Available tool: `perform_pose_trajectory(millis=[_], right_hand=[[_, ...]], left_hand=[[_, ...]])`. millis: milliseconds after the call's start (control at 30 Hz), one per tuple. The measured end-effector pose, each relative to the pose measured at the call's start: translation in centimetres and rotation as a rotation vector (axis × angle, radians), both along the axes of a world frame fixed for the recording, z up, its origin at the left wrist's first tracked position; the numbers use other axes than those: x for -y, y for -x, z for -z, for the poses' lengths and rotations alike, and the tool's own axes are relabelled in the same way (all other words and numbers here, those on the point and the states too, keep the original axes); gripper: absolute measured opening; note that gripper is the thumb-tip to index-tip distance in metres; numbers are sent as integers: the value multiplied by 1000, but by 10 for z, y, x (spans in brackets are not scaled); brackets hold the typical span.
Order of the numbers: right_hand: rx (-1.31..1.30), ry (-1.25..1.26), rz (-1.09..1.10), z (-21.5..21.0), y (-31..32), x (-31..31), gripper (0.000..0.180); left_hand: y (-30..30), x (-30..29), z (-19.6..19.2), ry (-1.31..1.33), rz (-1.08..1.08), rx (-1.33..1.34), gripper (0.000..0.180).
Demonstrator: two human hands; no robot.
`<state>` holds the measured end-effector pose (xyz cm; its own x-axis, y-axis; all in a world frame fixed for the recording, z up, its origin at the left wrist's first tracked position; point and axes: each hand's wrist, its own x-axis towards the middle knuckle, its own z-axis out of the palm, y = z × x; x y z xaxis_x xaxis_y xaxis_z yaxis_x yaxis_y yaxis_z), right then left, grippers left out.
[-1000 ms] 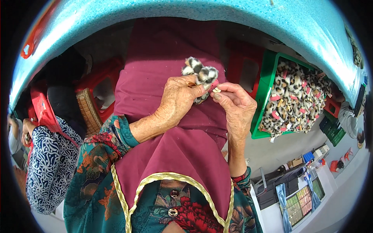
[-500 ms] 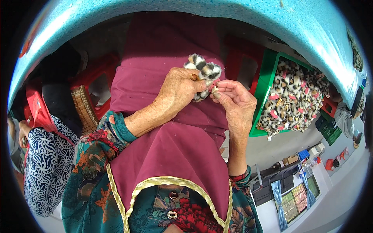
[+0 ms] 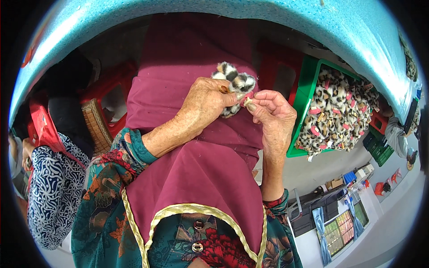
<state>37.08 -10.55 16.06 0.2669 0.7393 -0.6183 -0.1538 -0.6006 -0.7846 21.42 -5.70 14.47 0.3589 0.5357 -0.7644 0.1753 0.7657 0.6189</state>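
Observation:
Above my lap, my left hand [image 3: 205, 99] grips a small plush piece [image 3: 243, 82] of white, black and tan spotted fur. A brassy ring-like band shows on one of its fingers. My right hand [image 3: 273, 111] pinches a small pink and pale part [image 3: 246, 100] at the plush's right edge, thumb against fingers. Whether a needle or thread is in that pinch is too small to tell. Under both hands lies the maroon apron [image 3: 187, 167] across my legs.
To the right stands a green crate [image 3: 308, 105] heaped with similar spotted plush pieces [image 3: 335, 114] bearing pink patches. A speckled blue tabletop [image 3: 214, 5] curves along the far side. At left another person's patterned trousers [image 3: 58, 192] show beside a red stool [image 3: 118, 96].
My right hand has shifted very slightly, its fingers still at the pink part. The plush and my left hand stay in nearly the same place.

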Motion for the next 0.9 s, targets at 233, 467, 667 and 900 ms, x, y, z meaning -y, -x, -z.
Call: perform_pose_trajectory(millis=[233, 467, 667, 900], right_hand=[[29, 20, -33, 2, 0, 1, 18], [-24, -1, 8, 4, -7, 4, 19], [164, -71, -122, 5, 7, 8, 17], [53, -278, -206, 66, -2, 27, 11]], left_hand=[[2, 2, 4, 19, 15, 23, 12], [-10, 15, 10, -129, -34, 88, 13], [-3, 26, 17, -613, -8, -40, 24], [9, 16, 42, -346, 251, -311, 42]])
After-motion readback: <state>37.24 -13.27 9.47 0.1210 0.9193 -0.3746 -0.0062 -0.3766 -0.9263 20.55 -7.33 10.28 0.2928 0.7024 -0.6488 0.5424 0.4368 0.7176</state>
